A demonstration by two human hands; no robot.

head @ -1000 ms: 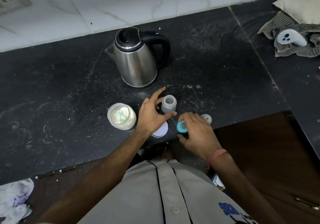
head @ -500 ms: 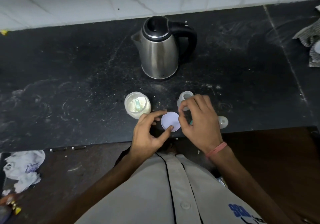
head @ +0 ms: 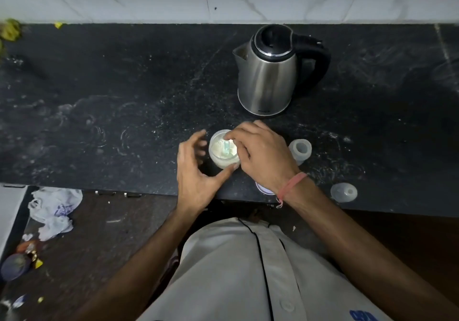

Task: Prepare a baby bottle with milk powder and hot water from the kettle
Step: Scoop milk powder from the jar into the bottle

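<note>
One view only, head cam. Powder jar (head: 224, 152) sits centre frame on the counter (head: 124, 97), lid off, teal scoop (head: 226, 149) lying in the powder. Right hand (head: 263, 156) reaches over the jar mouth, fingertips at the rim; can't tell if it's actually pinching the scoop. Left hand (head: 196, 169) cups the jar's left side, fingers spread, thumb touching its near wall, not clamped. Bottle (head: 300, 149) stands open just right of the right hand, kettle (head: 269, 72) above it, upper right.

Risks, as I judge them:
- jar only loosely steadied; a tug on the scoop could tip it, powder spills
- right wrist swings near the bottle, could knock it over
- narrow bottle mouth, loaded scoop likely sheds powder on the way
</note>
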